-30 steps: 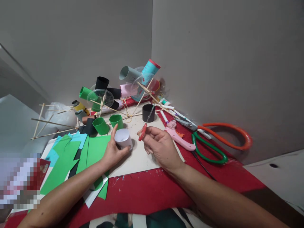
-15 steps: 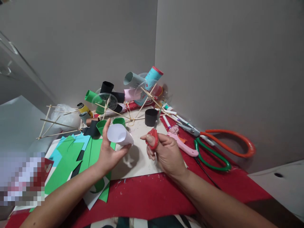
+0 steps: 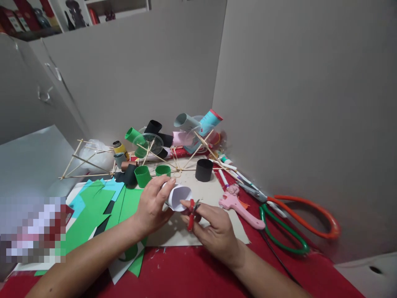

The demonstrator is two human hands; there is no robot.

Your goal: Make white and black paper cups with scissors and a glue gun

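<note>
Between the fingers and thumb of my left hand [image 3: 155,203] is a white paper cylinder [image 3: 181,197], tilted with its open end toward me and to the right. My right hand [image 3: 214,227] grips small scissors [image 3: 191,215] with red handles, close beside the cylinder's right rim. A fingertip of the right hand reaches the cylinder's opening; whether it touches is hard to tell. Behind the hands, a black paper ring [image 3: 204,170] and two green paper rings, one of them a taller green ring [image 3: 142,176], stand on the pale board [image 3: 214,203].
Green paper sheets [image 3: 83,215] lie at left. Stick frames [image 3: 93,161] and discs with coloured paper tubes [image 3: 149,142] stand at the back. A pink glue gun [image 3: 242,209] and large scissors [image 3: 304,211] with orange and green handles lie at right on the red cloth [image 3: 173,269].
My left hand has moved right and turned the white cylinder toward the right hand. The red scissors have turned and come down beside it. The camera view has tilted up and shifted left.
</note>
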